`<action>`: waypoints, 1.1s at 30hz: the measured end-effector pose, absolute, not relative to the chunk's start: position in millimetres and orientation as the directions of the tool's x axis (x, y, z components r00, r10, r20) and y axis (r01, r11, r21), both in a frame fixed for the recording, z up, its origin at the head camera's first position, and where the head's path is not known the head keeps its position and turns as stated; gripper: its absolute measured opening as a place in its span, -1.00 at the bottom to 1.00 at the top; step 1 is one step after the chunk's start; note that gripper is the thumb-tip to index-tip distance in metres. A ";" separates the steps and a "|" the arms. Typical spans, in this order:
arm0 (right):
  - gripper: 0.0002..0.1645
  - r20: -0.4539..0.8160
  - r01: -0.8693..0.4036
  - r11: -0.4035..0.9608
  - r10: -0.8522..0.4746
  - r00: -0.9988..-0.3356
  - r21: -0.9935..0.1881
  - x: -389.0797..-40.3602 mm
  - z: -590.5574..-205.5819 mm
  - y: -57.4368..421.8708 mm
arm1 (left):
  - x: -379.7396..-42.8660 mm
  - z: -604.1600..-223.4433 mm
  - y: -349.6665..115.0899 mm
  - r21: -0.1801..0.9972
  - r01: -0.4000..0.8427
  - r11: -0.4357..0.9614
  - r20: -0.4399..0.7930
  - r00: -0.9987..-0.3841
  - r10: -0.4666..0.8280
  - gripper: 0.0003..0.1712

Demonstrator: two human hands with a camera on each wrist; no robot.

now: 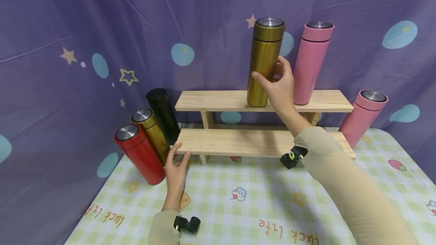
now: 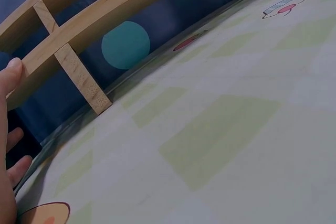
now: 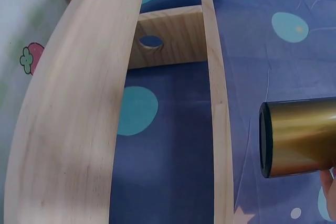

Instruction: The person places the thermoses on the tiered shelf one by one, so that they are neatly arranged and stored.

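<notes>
My right hand (image 1: 281,82) grips a gold thermos bottle (image 1: 263,63) upright, thumb on its near side. The right wrist view shows a gap between the base of this gold bottle (image 3: 299,137) and the top board (image 3: 220,129). Just right of it, a pink thermos bottle (image 1: 313,63) stands on the upper board of the two-tier wooden shelf (image 1: 218,99). At the lower board's left front corner, my left hand (image 1: 176,169) holds the wood between thumb and fingers. In the left wrist view its thumb (image 2: 11,72) lies against the board's edge.
Left of the shelf stand a red thermos bottle (image 1: 141,154), another gold one (image 1: 154,135) and a black one (image 1: 165,116). A second pink bottle (image 1: 362,118) stands by the right end. A checked cloth (image 1: 218,196) covers the table; a purple curtain (image 1: 218,3) hangs behind.
</notes>
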State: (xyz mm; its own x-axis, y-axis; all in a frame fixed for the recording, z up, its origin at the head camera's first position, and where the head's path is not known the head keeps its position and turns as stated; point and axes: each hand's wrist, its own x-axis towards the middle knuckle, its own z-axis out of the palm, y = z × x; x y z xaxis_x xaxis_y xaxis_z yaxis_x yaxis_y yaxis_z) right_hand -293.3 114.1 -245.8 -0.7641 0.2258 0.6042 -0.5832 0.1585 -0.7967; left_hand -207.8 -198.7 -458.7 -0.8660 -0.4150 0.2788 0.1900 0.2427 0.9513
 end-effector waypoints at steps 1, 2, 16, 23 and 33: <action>-0.12 0.604 -0.581 0.167 0.227 -0.764 -0.797 -295.3 -245.7 114.7 | -208.3 -459.4 -198.9 0.950 0.197 0.244 0.285 -0.865 -0.414 -0.44; -0.12 0.604 -0.578 0.175 0.228 -0.764 -0.797 -297.1 -245.4 115.3 | -208.7 -459.7 -198.8 0.948 0.204 0.244 0.292 -0.863 -0.412 -0.44; -0.04 0.512 -0.456 0.259 0.225 -0.829 -0.852 -318.2 -244.3 119.2 | -208.6 -460.7 -198.1 0.950 0.202 0.239 0.288 -0.863 -0.415 -0.44; -0.01 0.481 -0.415 0.295 0.206 -0.852 -0.861 -324.6 -248.2 118.0 | -209.2 -463.1 -199.5 0.949 0.206 0.238 0.291 -0.865 -0.410 -0.44; 0.00 0.468 -0.395 0.317 0.202 -0.860 -0.862 -327.7 -250.6 116.6 | -209.2 -461.7 -201.3 0.947 0.210 0.242 0.295 -0.866 -0.405 -0.44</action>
State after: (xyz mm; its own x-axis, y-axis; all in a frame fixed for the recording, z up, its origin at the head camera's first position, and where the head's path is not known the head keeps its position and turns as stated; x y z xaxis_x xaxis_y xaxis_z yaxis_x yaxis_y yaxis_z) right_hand -327.7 116.6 -250.6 -0.8602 0.2020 0.4682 -0.3947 0.3175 -0.8622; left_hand -209.2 -201.3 -461.7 -0.8656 -0.4046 0.2951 0.2097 0.2424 0.9472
